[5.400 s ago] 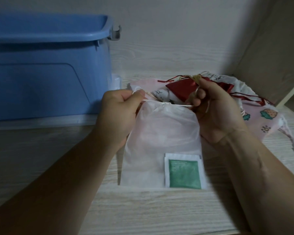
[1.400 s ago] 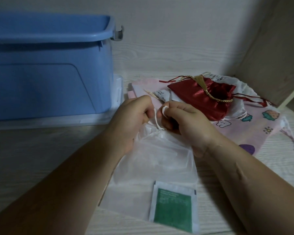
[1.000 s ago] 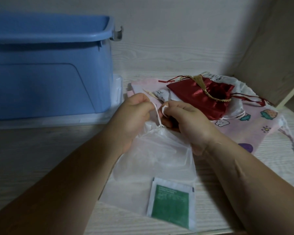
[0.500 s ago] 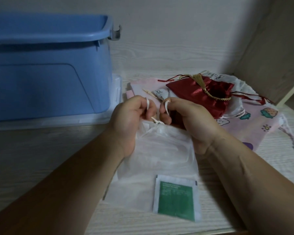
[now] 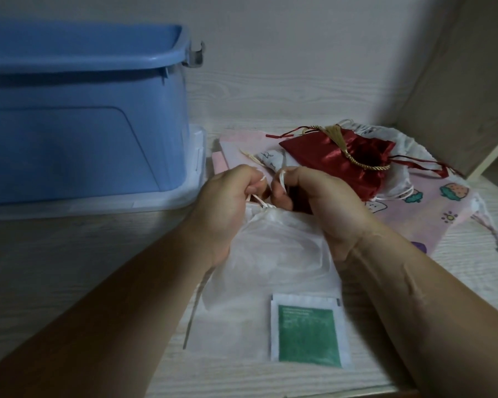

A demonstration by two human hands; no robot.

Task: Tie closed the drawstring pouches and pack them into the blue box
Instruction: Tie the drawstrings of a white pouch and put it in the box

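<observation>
Head view: left hand [image 5: 227,205], right hand [image 5: 316,202] fingers clamped on cord [image 5: 258,200], knotting white pouch [image 5: 273,254]; next likely pull snug, then blue box [image 5: 84,124].

The blue box [image 5: 84,110] is smooth plastic; the red pouch [image 5: 336,156] is glossy satin; the desk [image 5: 69,254] shows matt woodgrain.
</observation>
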